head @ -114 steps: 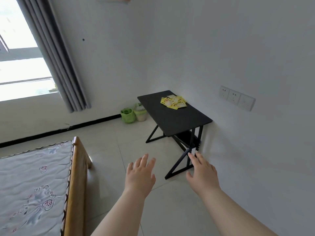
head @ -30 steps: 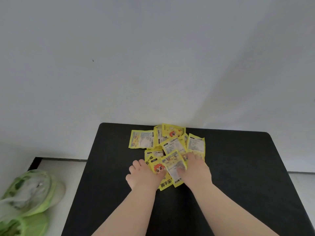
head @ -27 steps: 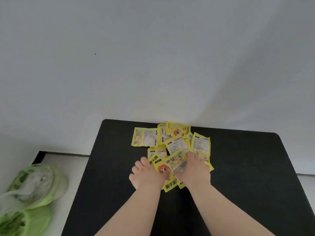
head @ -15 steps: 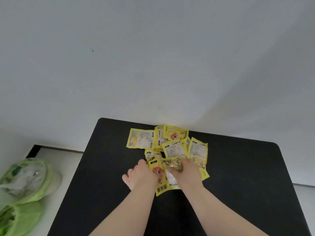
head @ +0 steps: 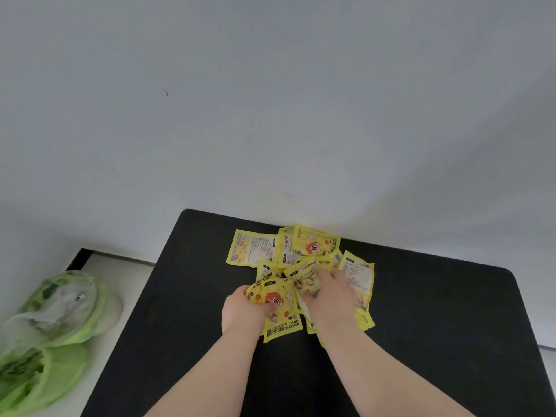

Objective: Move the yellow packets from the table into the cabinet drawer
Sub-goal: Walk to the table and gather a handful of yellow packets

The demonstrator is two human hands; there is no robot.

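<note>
On the black table [head: 436,326], the left hand [head: 240,311] and the right hand [head: 329,299] are each clutching yellow packets [head: 316,245]; all seem to be lying there, so moving is only beginning.

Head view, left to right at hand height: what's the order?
Green bags on the floor → left hand → right hand → bare right end of the table. The yellow packets overlap both hands, so they are left out.
</note>
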